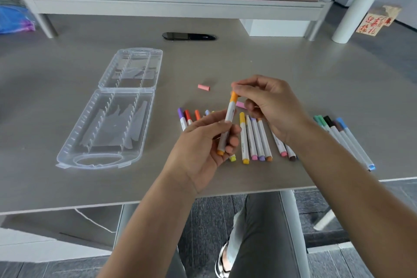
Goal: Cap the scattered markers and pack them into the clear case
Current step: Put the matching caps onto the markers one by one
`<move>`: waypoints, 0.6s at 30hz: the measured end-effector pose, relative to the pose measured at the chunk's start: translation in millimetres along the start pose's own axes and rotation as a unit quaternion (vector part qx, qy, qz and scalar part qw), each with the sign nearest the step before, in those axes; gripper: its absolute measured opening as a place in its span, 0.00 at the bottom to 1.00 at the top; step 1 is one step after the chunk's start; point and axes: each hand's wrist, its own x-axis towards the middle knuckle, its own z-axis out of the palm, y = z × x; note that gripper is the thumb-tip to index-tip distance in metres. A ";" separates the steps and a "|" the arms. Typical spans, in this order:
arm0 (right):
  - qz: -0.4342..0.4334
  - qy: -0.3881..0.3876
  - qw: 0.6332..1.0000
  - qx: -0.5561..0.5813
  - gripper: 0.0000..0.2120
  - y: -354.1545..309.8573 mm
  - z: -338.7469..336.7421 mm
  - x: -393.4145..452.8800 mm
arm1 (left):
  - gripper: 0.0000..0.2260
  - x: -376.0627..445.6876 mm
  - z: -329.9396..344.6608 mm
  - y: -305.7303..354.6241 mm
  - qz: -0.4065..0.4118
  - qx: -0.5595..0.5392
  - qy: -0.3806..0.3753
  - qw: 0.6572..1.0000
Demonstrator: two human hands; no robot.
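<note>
Both hands grip orange marker (228,124); case (108,128) markerless.

Both forearms reach in from the bottom edge, bare, converging mid-frame. Left hand (204,140) sits palm-up-ish, wrist bent back, fingers curled w/ thumb across the top — gripping something slim that runs up out of the fist. Right hand (268,106) is higher & just beyond it, knuckles up, wrist dropped, thumb + forefinger pinched together at the tips, other fingers loosely curled under.
</note>
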 end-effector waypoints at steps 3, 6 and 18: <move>-0.002 0.031 0.999 0.002 0.02 3.8 2.6 -6.3 | 0.10 1.1 1.6 -2.9 0.004 0.008 0.014 1.000; 0.006 0.045 0.999 0.006 0.02 7.0 1.4 -12.7 | 0.09 0.3 3.3 -5.6 0.003 0.034 0.032 0.999; 0.030 -0.005 0.999 -0.016 0.07 -3.7 4.4 -7.3 | 0.08 -8.9 10.4 -8.0 0.077 0.064 0.036 0.994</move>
